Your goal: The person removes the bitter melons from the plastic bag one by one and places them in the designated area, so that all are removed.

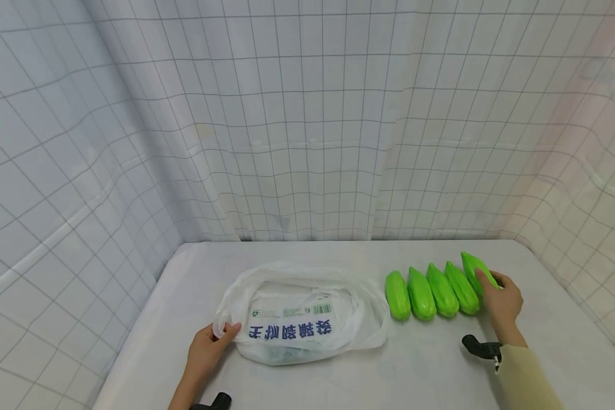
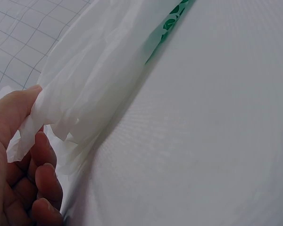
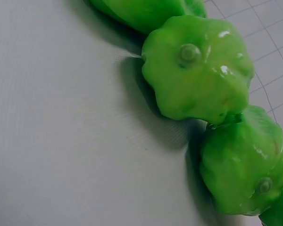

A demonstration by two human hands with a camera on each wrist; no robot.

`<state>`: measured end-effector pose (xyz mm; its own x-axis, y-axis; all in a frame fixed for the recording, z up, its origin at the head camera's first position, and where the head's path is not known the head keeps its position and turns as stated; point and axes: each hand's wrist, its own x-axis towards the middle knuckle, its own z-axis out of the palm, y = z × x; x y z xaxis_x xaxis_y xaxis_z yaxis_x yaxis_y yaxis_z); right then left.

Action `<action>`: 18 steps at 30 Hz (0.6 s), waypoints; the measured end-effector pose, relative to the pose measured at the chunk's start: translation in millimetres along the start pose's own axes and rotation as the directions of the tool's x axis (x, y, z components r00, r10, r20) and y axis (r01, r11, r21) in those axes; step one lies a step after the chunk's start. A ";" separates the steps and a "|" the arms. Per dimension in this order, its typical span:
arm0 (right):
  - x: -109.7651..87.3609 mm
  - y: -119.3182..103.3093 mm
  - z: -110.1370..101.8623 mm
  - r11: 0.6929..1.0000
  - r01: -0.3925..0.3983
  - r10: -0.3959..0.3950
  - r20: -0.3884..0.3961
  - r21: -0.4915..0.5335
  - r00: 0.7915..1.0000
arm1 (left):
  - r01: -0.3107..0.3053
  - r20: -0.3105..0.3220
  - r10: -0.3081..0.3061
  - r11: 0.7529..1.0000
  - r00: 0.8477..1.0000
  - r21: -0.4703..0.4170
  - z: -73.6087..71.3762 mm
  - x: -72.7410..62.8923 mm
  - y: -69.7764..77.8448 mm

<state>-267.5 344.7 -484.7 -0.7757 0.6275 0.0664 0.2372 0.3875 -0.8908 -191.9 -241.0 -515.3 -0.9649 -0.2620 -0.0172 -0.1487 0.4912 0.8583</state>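
A white plastic bag [image 1: 361,324] lies on the table with its mouth spread, its printed inside showing. My left hand [image 1: 207,348] pinches the bag's left edge between thumb and fingers, and the left wrist view shows the thin bag film [image 2: 96,70] bunched in that pinch. On the right, my right hand [image 1: 504,302] grips a ribbed, glossy green gourd [image 1: 472,267] at the right end of a row. Several similar green gourds [image 1: 442,293] lie side by side to its left. In the right wrist view gourd ends [image 3: 198,70] show, but not the hand.
The white table [image 1: 348,381] reaches back to a hanging white cloth [image 1: 307,142] with a dark grid, which also stands at both sides. The leftmost gourd [image 1: 398,296] lies close to the bag's right edge.
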 end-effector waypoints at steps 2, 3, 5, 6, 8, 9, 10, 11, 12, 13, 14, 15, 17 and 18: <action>-0.4 0.0 0.0 1.000 -0.003 0.003 0.001 -0.006 1.000 | 0.005 0.001 -0.005 1.000 1.000 -0.002 -0.2 -0.1 0.1; -0.8 0.2 0.0 1.000 -0.003 0.003 0.000 -0.009 1.000 | 0.006 0.002 -0.006 1.000 1.000 -0.004 -0.3 -0.3 0.4; -1.0 0.8 0.4 1.000 -0.003 0.003 -0.002 -0.017 1.000 | 0.005 0.002 -0.005 1.000 1.000 -0.002 -0.4 -0.4 0.7; -1.2 1.4 0.6 1.000 -0.003 0.003 -0.003 -0.018 1.000 | 0.002 0.004 -0.002 1.000 1.000 0.001 -0.6 -0.5 1.0; -0.5 3.5 1.3 1.000 0.005 -0.005 -0.007 -0.027 1.000 | 0.004 0.001 -0.004 1.000 1.000 0.002 -0.7 -0.8 1.3; -0.2 5.0 1.7 0.999 0.005 -0.005 -0.009 -0.033 1.000 | 0.003 -0.001 -0.003 1.000 1.000 0.003 -0.7 -0.9 1.4; 0.2 6.6 1.9 0.999 0.006 -0.006 -0.010 -0.039 1.000 | 0.002 -0.001 -0.002 1.000 1.000 0.003 -0.6 -0.9 1.3; 0.4 8.0 2.1 0.999 0.005 -0.006 -0.009 -0.045 1.000 | 0.001 -0.001 -0.001 1.000 1.000 0.001 -0.5 -1.1 1.4; 0.4 9.5 2.2 0.999 0.007 -0.007 -0.007 -0.051 1.000 | -0.002 -0.001 0.002 1.000 1.000 0.000 -0.5 -1.2 1.5; 0.7 10.7 2.3 0.998 0.008 -0.008 -0.002 -0.058 1.000 | -0.003 -0.001 0.003 1.000 1.000 -0.003 -0.2 -1.3 1.4; 0.6 11.6 2.3 0.998 0.007 -0.007 0.004 -0.063 1.000 | -0.003 -0.002 0.003 1.000 1.000 -0.006 -0.1 -1.3 1.4; 0.3 11.9 2.3 0.998 0.007 -0.007 0.009 -0.066 1.000 | -0.004 -0.002 0.004 1.000 1.000 -0.007 -0.1 -1.5 1.4; -0.3 11.9 2.5 0.997 0.013 -0.012 0.019 -0.072 1.000 | -0.005 -0.002 0.005 1.000 1.000 -0.009 -0.2 -1.9 1.8; -0.6 11.9 2.7 0.997 0.018 -0.016 0.022 -0.074 1.000 | -0.005 -0.002 0.004 1.000 1.000 -0.011 -0.3 -2.0 1.8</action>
<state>-265.8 347.1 -496.6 -0.7924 0.6059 0.0705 0.2659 0.4472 -0.8540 -190.1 -239.9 -513.5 -0.9650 -0.2618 -0.0121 -0.1420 0.4835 0.8638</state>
